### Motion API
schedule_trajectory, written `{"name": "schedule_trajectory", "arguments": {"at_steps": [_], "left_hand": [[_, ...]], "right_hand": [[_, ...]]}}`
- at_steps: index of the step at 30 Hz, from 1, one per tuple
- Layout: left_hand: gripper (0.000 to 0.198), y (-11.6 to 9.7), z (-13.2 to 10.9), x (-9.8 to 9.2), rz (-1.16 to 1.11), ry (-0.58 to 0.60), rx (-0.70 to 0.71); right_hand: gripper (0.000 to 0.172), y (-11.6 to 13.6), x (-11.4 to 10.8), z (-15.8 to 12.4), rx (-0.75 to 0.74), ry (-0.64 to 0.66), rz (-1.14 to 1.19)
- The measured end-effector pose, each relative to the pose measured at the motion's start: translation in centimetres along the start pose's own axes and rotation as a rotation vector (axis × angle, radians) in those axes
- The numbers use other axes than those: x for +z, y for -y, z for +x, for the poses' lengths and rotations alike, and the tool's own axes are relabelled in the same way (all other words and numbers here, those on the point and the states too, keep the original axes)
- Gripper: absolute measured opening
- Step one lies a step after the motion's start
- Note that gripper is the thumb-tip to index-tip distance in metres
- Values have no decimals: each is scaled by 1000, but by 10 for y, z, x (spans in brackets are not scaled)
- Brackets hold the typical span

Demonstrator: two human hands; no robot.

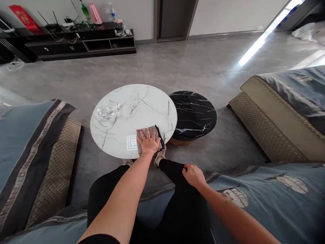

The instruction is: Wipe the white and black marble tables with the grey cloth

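My left hand [149, 142] lies flat with its fingers spread on a folded grey-brown cloth [139, 145]. A black, strap-like edge [161, 139] shows along the right side of the cloth. Both rest near the front edge of a round white marble-patterned table [137, 101]. My right hand [195, 175] is on my right knee, away from the table, its fingers curled in loosely. I see nothing held in it. Crumpled clear plastic wrap [108, 109] sits at the table's left side.
A lower round black marble-patterned table [194, 113] adjoins the white one on the right. Blue-covered sofas stand at left [22, 135] and right [281, 112]. A dark TV stand [58, 48] with bottles and cables runs along the far wall, beside a door [174, 18].
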State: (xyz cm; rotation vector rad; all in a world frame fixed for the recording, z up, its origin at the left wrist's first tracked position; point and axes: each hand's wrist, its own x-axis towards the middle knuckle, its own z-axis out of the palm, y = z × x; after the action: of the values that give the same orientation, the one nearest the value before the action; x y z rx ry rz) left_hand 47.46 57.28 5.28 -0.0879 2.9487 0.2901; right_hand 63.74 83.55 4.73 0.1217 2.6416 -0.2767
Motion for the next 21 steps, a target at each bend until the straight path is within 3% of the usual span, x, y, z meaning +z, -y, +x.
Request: {"name": "schedule_trajectory", "arguments": {"at_steps": [7,12,16,21], "left_hand": [[83,-16,66,-6,6,-21,17],[83,-23,92,-8,2,-31,15],[85,-24,85,-10,3,-8,26],[81,-29,41,-6,23,-15,80]], "right_hand": [[31,-1,-2,2,31,18,13],[30,-2,-6,6,39,29,25],[30,-3,-6,7,35,24,31],[31,-3,-7,5,29,3,43]]}}
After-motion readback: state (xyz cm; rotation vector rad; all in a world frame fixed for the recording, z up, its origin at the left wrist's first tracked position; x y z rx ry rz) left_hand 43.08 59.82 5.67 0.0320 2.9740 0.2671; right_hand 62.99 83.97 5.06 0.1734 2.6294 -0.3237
